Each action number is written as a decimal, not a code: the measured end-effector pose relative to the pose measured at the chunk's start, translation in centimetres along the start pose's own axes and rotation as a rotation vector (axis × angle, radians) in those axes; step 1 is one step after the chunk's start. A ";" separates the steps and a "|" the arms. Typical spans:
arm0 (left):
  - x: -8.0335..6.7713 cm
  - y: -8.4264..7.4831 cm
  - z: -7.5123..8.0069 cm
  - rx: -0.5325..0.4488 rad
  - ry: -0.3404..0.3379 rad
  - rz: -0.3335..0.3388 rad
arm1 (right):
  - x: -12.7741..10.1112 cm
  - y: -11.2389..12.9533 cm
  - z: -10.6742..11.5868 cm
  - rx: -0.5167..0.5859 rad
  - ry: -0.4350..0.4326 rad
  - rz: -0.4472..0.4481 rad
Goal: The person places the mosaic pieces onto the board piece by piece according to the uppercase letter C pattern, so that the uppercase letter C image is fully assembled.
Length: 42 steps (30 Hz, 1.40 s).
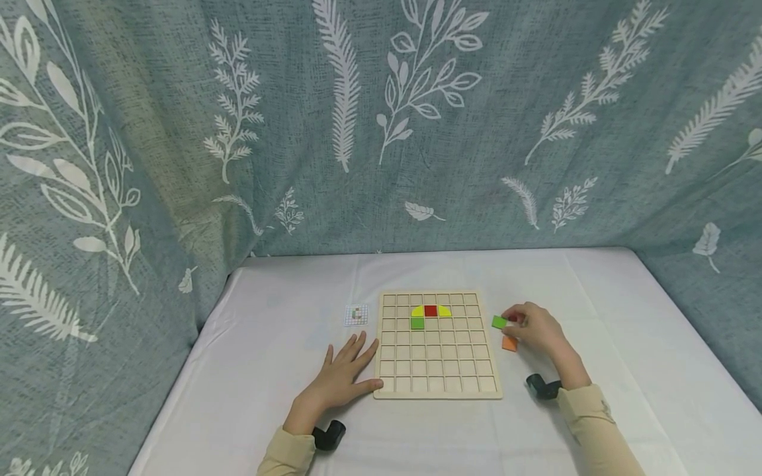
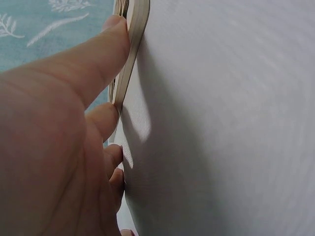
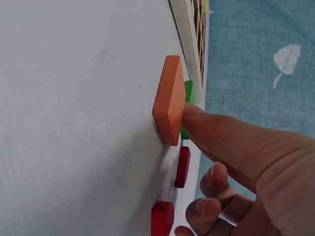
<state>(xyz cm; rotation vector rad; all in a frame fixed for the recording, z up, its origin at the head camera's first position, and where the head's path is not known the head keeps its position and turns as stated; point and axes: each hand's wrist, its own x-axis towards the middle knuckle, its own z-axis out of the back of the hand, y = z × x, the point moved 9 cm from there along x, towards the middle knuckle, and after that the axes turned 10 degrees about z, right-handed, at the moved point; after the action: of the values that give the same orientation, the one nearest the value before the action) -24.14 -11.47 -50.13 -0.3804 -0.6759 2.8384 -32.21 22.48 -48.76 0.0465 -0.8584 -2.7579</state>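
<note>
While the splayed left hand (image 1: 338,382) touches a wooden grid board (image 1: 436,352) containing four coloured tiles (image 1: 430,311), the right hand (image 1: 538,328) pinches a green square (image 1: 499,322).

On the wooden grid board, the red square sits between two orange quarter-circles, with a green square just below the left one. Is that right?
Not quite: in the head view, the two quarter-circles beside the red square on the wooden grid board are yellow, not orange. The green square is just below the left one.
</note>
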 end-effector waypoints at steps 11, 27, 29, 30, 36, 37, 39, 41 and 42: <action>0.0 0.1 -0.1 0.023 -0.005 -0.005 | -0.2 0.3 0.1 0.001 -0.028 0.008; 0.1 0.3 -0.2 0.020 -0.015 0.002 | 0.1 1.0 0.3 0.017 -0.043 0.065; 0.0 0.3 -0.2 0.017 -0.012 0.004 | 0.1 1.2 0.2 0.021 -0.048 0.073; 0.0 0.3 -0.1 0.014 -0.011 0.005 | 0.2 1.3 0.1 0.026 -0.050 0.075; -0.1 0.1 0.0 0.007 0.000 0.003 | 0.2 1.9 -0.5 0.015 -0.047 0.098; -0.1 0.1 0.0 0.007 0.000 0.004 | 0.2 2.0 -0.6 0.012 -0.047 0.099; -0.1 0.1 0.0 0.006 -0.002 0.002 | 0.2 2.2 -0.8 0.008 -0.045 0.100; 0.0 0.2 -0.1 0.010 -0.002 0.002 | 0.2 2.4 -1.0 0.004 -0.043 0.103; 0.0 0.3 -0.2 0.013 -0.001 0.004 | 0.2 2.6 -1.1 0.005 -0.041 0.102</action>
<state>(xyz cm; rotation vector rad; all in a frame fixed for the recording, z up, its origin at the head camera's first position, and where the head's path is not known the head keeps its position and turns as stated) -24.13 -11.65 -50.40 -0.3779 -0.6566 2.8454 -31.66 19.79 -48.21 -0.0524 -0.8532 -2.6703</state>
